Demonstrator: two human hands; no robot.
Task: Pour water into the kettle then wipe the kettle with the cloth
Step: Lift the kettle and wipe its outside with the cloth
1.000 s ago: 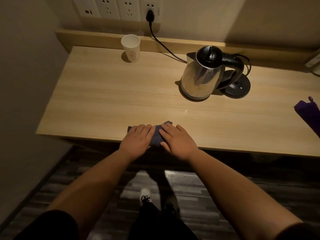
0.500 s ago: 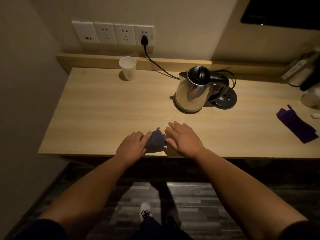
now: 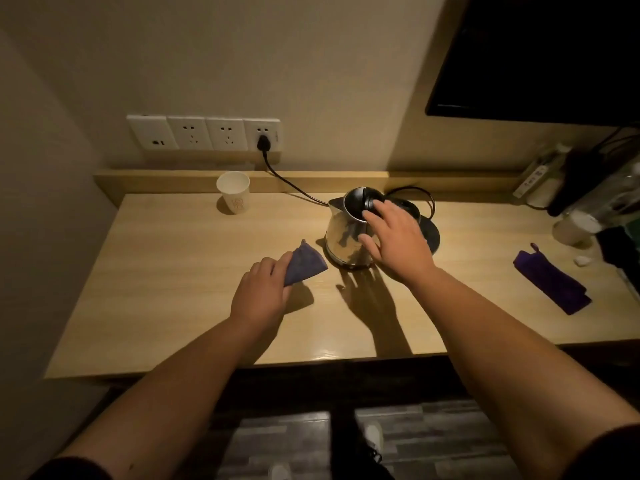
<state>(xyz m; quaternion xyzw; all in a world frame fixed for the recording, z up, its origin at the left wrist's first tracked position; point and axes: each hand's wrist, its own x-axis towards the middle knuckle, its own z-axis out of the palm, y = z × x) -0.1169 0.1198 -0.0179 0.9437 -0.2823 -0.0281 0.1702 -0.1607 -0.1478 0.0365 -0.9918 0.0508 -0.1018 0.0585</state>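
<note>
Now the hands had parted from the desk edge. The left hand (image 3: pixel 258 292) pinched a folded dark cloth (image 3: pixel 305 263) and carried it up beside the steel kettle (image 3: pixel 346 233), while the right hand (image 3: pixel 394 237) — fingers spread — reached over the kettle's lid and handle. Wiping looked about to begin. The kettle stood closed beside its base (image 3: pixel 431 235), contents unseen — the paper cup's (image 3: pixel 233 196) inside was hidden too.
</note>
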